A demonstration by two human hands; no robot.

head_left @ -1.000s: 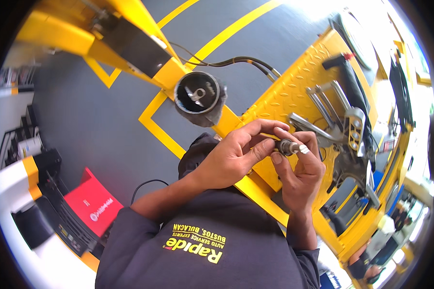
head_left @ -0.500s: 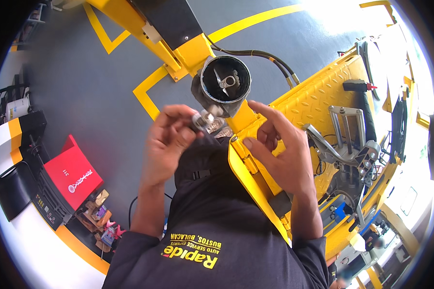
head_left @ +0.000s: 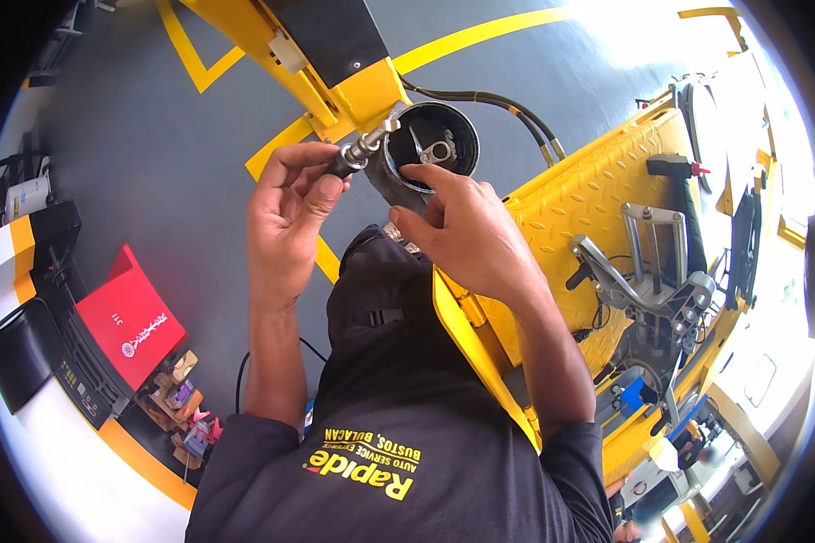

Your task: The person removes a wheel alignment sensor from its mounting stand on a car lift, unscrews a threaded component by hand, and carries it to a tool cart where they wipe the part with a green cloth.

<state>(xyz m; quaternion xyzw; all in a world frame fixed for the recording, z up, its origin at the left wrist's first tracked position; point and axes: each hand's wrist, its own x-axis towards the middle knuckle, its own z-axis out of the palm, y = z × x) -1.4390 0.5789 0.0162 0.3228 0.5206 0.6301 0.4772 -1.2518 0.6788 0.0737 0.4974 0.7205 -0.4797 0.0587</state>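
Between thumb and fingers, my left hand (head_left: 292, 204) grips a stepped metal fitting (head_left: 369, 145). Its silver stem points up and right, toward the rim of a round container, and its dark end sits in my fingers. My right hand (head_left: 471, 226) is open, its index finger stretched over the near rim and into the container. That round container (head_left: 470, 127) has a dark inside and a metal rim. Inside it lie loose metal parts (head_left: 439, 151), one with a ring-shaped end and one thin and pointed. My right hand covers part of its near side.
A yellow machine post (head_left: 371, 90) with a black panel stands beyond the container. Yellow tread plate (head_left: 598, 181) and a grey metal clamp assembly (head_left: 652, 271) are at my right. Black hoses (head_left: 489, 97) cross the floor. A red box (head_left: 131, 317) is at left.
My left hand has moved up and left with the fitting, which now points up and right. My right hand has moved left and up, bringing its index finger into the round container.
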